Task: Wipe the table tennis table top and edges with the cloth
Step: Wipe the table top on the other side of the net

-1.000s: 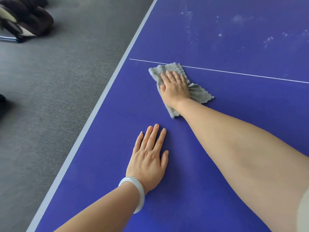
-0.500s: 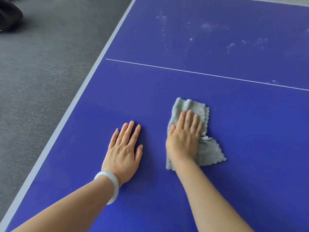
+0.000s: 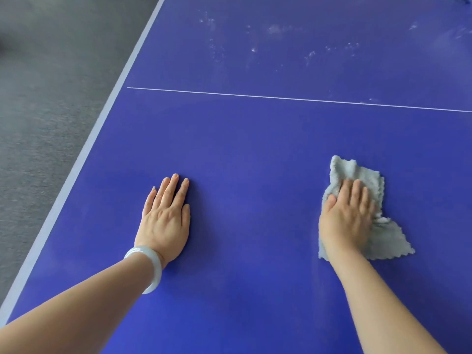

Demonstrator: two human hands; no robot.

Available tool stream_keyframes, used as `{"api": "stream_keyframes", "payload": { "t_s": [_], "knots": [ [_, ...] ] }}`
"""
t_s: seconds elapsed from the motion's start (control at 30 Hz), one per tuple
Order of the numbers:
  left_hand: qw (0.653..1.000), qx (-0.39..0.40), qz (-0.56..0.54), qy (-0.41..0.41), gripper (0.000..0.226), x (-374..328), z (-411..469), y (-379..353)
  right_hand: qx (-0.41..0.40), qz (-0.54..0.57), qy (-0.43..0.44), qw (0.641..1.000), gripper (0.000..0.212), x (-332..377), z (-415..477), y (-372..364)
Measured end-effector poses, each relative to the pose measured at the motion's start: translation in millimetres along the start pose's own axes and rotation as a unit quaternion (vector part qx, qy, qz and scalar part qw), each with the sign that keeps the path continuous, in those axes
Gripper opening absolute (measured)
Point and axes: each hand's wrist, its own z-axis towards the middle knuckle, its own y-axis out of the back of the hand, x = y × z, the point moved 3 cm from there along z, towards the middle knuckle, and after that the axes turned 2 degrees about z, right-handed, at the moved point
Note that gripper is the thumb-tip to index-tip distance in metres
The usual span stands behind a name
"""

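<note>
A blue table tennis table (image 3: 255, 139) fills most of the view, with a thin white centre line (image 3: 293, 99) across it. A crumpled grey cloth (image 3: 357, 175) lies on the near half at the right. My right hand (image 3: 346, 218) presses flat on the cloth with straight fingers. My left hand (image 3: 166, 215) rests flat on the bare blue surface at the left, palm down, with a pale bangle on the wrist. White dusty specks (image 3: 275, 29) show on the far half beyond the line.
The table's pale side edge (image 3: 84, 152) runs diagonally at the left. Beyond it lies grey carpeted floor (image 3: 46, 98).
My right hand has dragged the cloth from the centre line near the left edge toward me and then to the right. My left hand has stayed flat on the table.
</note>
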Motion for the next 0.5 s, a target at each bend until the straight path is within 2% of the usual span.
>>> {"api": "stream_keyframes", "payload": {
  "t_s": [0.03, 0.07, 0.13, 0.17, 0.23, 0.27, 0.33, 0.43, 0.5],
  "knots": [
    [1.0, -0.001, -0.003, 0.001, 0.06, 0, -1, 0, -0.003, 0.005, -0.01, 1.0, 0.056, 21, -24, -4],
    [1.0, -0.002, -0.005, 0.003, 0.058, 0, 0, 0, -0.003, 0.009, 0.018, 1.0, 0.056, 46, -51, -9],
    [1.0, -0.004, -0.006, 0.0, 0.054, -1, 0, 0, 0.006, 0.001, 0.155, 0.988, 0.057, 92, -119, -23],
    [1.0, -0.005, -0.005, -0.001, 0.053, -1, -1, 1, 0.025, 0.002, 0.243, 0.97, 0.059, 106, -150, -27],
    [1.0, -0.009, -0.006, -0.004, 0.053, -1, -2, 2, 0.078, 0.02, 0.381, 0.921, 0.058, 99, -180, -25],
    [1.0, -0.011, -0.008, -0.005, 0.053, 0, -3, 2, 0.09, 0.023, 0.413, 0.906, 0.057, 79, -173, -19],
    [1.0, -0.016, -0.012, -0.007, 0.052, 0, -4, 2, 0.078, -0.007, 0.384, 0.92, 0.057, 21, -141, -5],
    [1.0, -0.019, -0.001, -0.008, 0.052, -2, -4, 1, 0.036, -0.019, 0.184, 0.982, 0.063, -61, -86, 21],
    [1.0, -0.018, -0.013, 0.001, 0.051, -10, -10, 0, 0.018, -0.029, 0.1, 0.994, 0.058, -76, -77, 22]
  ]
}}
